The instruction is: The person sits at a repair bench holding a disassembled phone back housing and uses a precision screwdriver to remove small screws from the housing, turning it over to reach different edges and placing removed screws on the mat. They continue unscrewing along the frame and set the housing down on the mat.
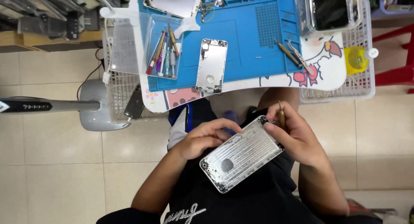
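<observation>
Gripping both edges, hands hold phone shell over lap.

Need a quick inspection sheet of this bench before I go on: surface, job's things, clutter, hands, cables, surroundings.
Surface: blue work mat on a small white table.
Job's things: silver phone housing held over the lap; brown-handled tool in the right hand.
Clutter: second phone housing on the mat; clear tray of tools; tweezers; yellow bottle.
Hands: left hand grips the housing's upper edge; right hand holds its right end.
Cables: black cable on the floor.
Surroundings: tiled floor, white baskets, red stool.
</observation>
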